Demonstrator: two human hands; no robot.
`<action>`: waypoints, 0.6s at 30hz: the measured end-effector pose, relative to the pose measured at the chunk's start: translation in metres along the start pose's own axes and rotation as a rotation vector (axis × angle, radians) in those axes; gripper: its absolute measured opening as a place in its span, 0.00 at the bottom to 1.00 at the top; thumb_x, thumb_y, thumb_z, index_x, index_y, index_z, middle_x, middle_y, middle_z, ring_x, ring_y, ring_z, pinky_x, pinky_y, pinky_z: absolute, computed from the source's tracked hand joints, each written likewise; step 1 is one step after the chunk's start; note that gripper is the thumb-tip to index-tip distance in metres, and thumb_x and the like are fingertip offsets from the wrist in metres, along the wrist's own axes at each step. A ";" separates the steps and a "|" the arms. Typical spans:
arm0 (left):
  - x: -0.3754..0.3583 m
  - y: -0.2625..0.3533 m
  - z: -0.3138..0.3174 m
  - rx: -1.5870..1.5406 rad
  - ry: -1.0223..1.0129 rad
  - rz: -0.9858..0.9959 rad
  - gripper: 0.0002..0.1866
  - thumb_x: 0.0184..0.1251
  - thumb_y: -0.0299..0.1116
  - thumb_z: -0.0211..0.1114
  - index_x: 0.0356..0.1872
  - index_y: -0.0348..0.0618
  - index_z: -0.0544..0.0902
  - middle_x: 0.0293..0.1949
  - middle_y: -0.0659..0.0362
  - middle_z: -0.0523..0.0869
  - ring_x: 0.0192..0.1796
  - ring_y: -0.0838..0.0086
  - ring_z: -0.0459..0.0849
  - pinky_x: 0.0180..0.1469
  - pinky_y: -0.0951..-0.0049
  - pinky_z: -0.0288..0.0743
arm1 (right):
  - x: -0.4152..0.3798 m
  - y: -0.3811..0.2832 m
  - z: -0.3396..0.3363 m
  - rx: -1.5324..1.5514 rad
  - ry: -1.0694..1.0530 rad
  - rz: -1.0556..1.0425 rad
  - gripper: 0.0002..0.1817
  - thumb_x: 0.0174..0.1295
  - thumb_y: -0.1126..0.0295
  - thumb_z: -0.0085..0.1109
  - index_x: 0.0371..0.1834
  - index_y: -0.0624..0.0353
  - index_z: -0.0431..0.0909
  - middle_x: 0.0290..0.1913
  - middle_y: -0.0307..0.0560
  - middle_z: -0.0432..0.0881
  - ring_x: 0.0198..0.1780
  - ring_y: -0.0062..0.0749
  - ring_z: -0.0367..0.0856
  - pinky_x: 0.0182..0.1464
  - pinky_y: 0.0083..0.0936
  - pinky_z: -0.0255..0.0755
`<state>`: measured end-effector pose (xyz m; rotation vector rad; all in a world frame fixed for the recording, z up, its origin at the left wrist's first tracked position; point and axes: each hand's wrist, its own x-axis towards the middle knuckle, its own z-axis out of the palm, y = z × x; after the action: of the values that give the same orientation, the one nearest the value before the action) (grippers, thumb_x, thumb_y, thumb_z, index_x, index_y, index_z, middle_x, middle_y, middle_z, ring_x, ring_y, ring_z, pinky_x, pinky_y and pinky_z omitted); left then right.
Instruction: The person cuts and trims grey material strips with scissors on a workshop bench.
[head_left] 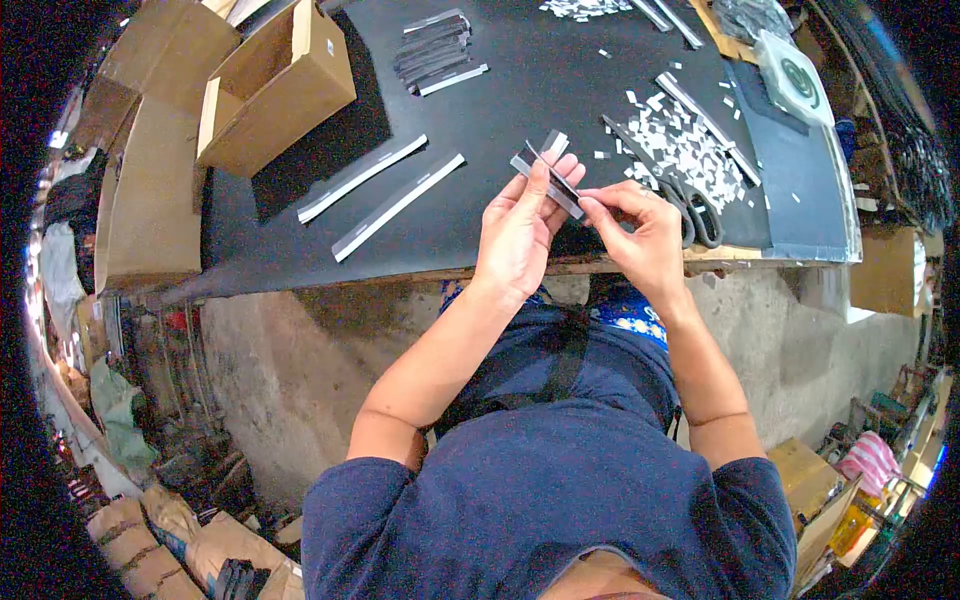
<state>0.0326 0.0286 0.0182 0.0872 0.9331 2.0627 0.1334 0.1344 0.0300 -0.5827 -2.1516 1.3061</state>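
Near the front edge of the black table (520, 90), my left hand (518, 225) holds a few short dark and clear strips (548, 180) between thumb and fingers, palm turned up. My right hand (640, 230) pinches the lower right end of these strips with thumb and forefinger. Just right of my right hand lie dark-handled scissors (703, 215), partly hidden behind it. Beyond them is a scattered heap of small white pieces (690, 140). Two long strips with white edges (400, 205) lie apart on the table to the left of my hands.
An open cardboard box (300, 90) stands at the back left. A stack of dark strips (433, 50) lies at the back. Long strips (710, 125) rest across the white pieces. A clear plastic container (793, 78) sits at the right. More white pieces (585, 8) lie at the far edge.
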 end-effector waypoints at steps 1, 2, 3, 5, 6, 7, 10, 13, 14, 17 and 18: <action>0.000 0.000 0.000 0.007 0.004 0.002 0.20 0.75 0.40 0.55 0.60 0.38 0.74 0.60 0.49 0.79 0.63 0.63 0.77 0.63 0.65 0.73 | 0.000 0.000 0.000 -0.006 0.003 -0.012 0.06 0.56 0.75 0.66 0.35 0.64 0.86 0.31 0.49 0.85 0.33 0.31 0.84 0.38 0.23 0.75; 0.000 0.000 0.000 0.014 0.009 0.003 0.20 0.75 0.39 0.54 0.60 0.38 0.74 0.60 0.49 0.79 0.63 0.63 0.77 0.63 0.65 0.73 | 0.000 0.001 0.000 -0.005 0.002 -0.012 0.06 0.56 0.75 0.66 0.35 0.64 0.86 0.31 0.49 0.85 0.33 0.31 0.84 0.38 0.23 0.75; 0.000 0.000 0.000 0.014 0.010 0.003 0.20 0.75 0.39 0.54 0.60 0.38 0.74 0.60 0.49 0.79 0.63 0.63 0.77 0.63 0.65 0.73 | 0.000 0.002 0.000 -0.007 -0.009 -0.021 0.06 0.57 0.76 0.65 0.37 0.65 0.86 0.31 0.47 0.84 0.32 0.27 0.83 0.36 0.21 0.74; 0.000 0.000 -0.001 0.004 0.000 0.006 0.19 0.76 0.38 0.53 0.59 0.38 0.74 0.60 0.49 0.79 0.63 0.63 0.77 0.63 0.64 0.73 | 0.000 0.002 0.000 -0.009 -0.022 -0.030 0.06 0.59 0.78 0.63 0.38 0.66 0.86 0.30 0.45 0.84 0.31 0.23 0.82 0.35 0.19 0.73; 0.001 -0.001 -0.001 0.004 0.001 0.005 0.19 0.76 0.38 0.53 0.59 0.38 0.74 0.60 0.49 0.79 0.63 0.63 0.77 0.63 0.64 0.73 | 0.000 0.000 0.000 -0.059 0.001 -0.088 0.05 0.58 0.78 0.64 0.37 0.65 0.85 0.31 0.46 0.84 0.31 0.25 0.82 0.35 0.20 0.73; 0.001 -0.001 -0.002 0.008 0.010 0.005 0.18 0.76 0.38 0.52 0.59 0.38 0.74 0.60 0.49 0.79 0.63 0.63 0.77 0.64 0.64 0.73 | 0.000 -0.001 0.000 -0.109 0.025 -0.146 0.04 0.57 0.78 0.64 0.36 0.65 0.85 0.31 0.47 0.84 0.30 0.27 0.82 0.35 0.21 0.74; 0.002 -0.001 -0.002 -0.007 0.026 0.009 0.16 0.76 0.37 0.53 0.57 0.37 0.75 0.57 0.50 0.80 0.61 0.65 0.79 0.61 0.65 0.75 | 0.002 0.005 0.001 -0.240 0.092 -0.351 0.04 0.55 0.79 0.64 0.33 0.64 0.82 0.30 0.49 0.82 0.31 0.38 0.83 0.35 0.29 0.75; 0.002 -0.001 -0.003 -0.017 0.035 0.002 0.15 0.76 0.36 0.54 0.55 0.37 0.77 0.55 0.51 0.82 0.58 0.67 0.81 0.59 0.67 0.77 | 0.003 0.007 -0.002 -0.259 0.097 -0.371 0.05 0.54 0.79 0.64 0.33 0.63 0.80 0.31 0.49 0.81 0.32 0.41 0.82 0.35 0.31 0.76; 0.002 -0.001 -0.004 -0.008 0.036 -0.009 0.15 0.76 0.36 0.54 0.55 0.37 0.77 0.54 0.52 0.82 0.58 0.67 0.81 0.59 0.67 0.77 | 0.004 0.007 -0.002 -0.259 0.098 -0.371 0.05 0.54 0.79 0.64 0.33 0.63 0.80 0.31 0.49 0.81 0.32 0.41 0.82 0.35 0.31 0.76; 0.001 -0.003 -0.004 0.039 0.040 -0.028 0.18 0.77 0.38 0.50 0.59 0.38 0.73 0.58 0.51 0.80 0.62 0.64 0.78 0.64 0.64 0.71 | 0.005 0.006 -0.004 -0.295 0.098 -0.425 0.05 0.53 0.79 0.65 0.32 0.63 0.80 0.30 0.49 0.81 0.32 0.40 0.82 0.35 0.31 0.76; 0.001 -0.004 -0.004 0.039 0.040 -0.028 0.18 0.77 0.38 0.50 0.59 0.38 0.73 0.58 0.51 0.80 0.62 0.64 0.78 0.64 0.64 0.71 | 0.004 0.007 -0.005 -0.292 0.074 -0.413 0.05 0.52 0.79 0.66 0.32 0.62 0.80 0.30 0.48 0.81 0.32 0.41 0.82 0.34 0.32 0.76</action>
<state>0.0333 0.0281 0.0123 0.0537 0.9939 2.0269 0.1337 0.1434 0.0261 -0.2670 -2.2618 0.7474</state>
